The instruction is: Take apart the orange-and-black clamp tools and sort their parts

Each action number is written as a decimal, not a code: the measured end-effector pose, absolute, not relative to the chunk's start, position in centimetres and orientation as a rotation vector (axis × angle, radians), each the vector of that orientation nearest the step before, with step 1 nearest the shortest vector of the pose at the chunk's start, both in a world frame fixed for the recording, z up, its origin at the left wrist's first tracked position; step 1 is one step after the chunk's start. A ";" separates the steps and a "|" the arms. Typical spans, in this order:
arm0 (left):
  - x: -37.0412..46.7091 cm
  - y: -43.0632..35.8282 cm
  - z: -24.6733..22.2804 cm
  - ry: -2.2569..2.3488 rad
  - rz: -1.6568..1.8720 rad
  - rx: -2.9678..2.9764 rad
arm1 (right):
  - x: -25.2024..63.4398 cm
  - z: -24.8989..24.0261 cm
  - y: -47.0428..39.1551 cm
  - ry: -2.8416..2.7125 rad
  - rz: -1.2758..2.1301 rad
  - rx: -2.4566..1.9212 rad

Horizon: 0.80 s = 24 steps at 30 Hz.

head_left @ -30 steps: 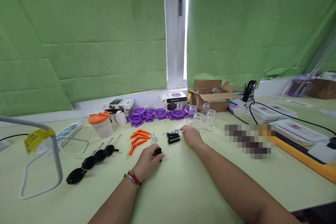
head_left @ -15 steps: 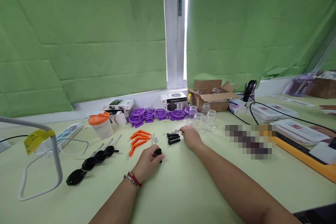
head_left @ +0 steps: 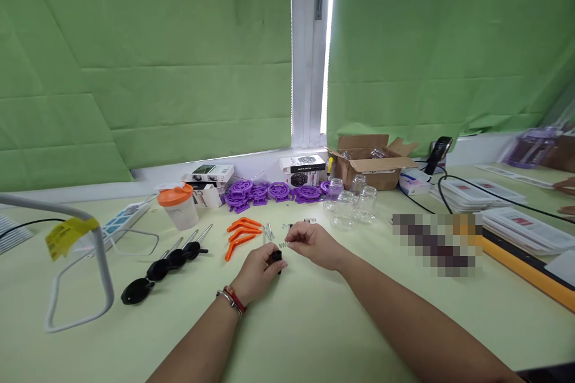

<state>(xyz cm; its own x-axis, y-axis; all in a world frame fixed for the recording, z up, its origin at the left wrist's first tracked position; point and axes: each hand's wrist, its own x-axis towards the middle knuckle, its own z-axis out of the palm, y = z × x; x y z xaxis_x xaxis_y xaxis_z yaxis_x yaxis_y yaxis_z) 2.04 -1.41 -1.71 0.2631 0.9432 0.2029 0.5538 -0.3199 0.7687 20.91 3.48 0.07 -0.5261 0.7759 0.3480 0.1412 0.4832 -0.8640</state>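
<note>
- Green sheets of creased material (head_left: 179, 54) cover the windows along the far side, left and right of a white upright window post (head_left: 306, 42).
- A pale green tabletop (head_left: 305, 323) runs across the scene, carrying the parts at which a person works bare-handed.
- A bent grey tubular frame (head_left: 105, 269), a yellow tag (head_left: 72, 237) wrapped around it, stands at near left.
- A long yellow-and-black bar (head_left: 530, 272) lies at right, beside stacks of white printed sheets (head_left: 514, 230).
- Purple plastic wheel-like parts (head_left: 279, 191) stretch in a heaped row along the far middle.
- An open brown cardboard box (head_left: 377, 181) sits at far right, clear glass jars (head_left: 347, 209) clustered in front of it.
- Black oval pieces with metal rods (head_left: 137, 291) line up on the left, near a translucent cup with an orange lid (head_left: 182, 215).
- The left hand (head_left: 258, 272), banded at the wrist, has its fingers closed around a short black piece (head_left: 275, 257), held low over the middle of the tabletop.
- The right hand (head_left: 317, 245), just beside it, pinches a small metal coil spring (head_left: 284, 245) between its fingers; whether the coil touches the black piece cannot be told.
- Angled orange plastic handles (head_left: 242, 238) lie left of the hands, thin silver metal pins (head_left: 271, 231) just to their right.
- A second metal coil spring (head_left: 309, 220) rests on the far side of the right hand.
</note>
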 end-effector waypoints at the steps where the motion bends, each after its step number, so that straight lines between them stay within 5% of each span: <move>1: 2.1 -1.4 -1.6 1.352 0.893 1.979 | 20.8 0.2 3.3 -1.987 1.028 -0.760; 24: 2.0 -1.3 -1.9 1.294 0.894 2.056 | 18.8 -0.9 1.6 -2.064 0.640 -0.701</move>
<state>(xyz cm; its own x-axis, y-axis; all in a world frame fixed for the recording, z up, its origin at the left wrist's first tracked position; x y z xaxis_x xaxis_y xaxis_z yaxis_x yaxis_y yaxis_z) 2.01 -1.32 -1.93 0.3170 0.9162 0.2452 0.5536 -0.3887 0.7365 18.79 1.64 -0.89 -0.4885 0.6763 0.5513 0.2461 0.7130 -0.6566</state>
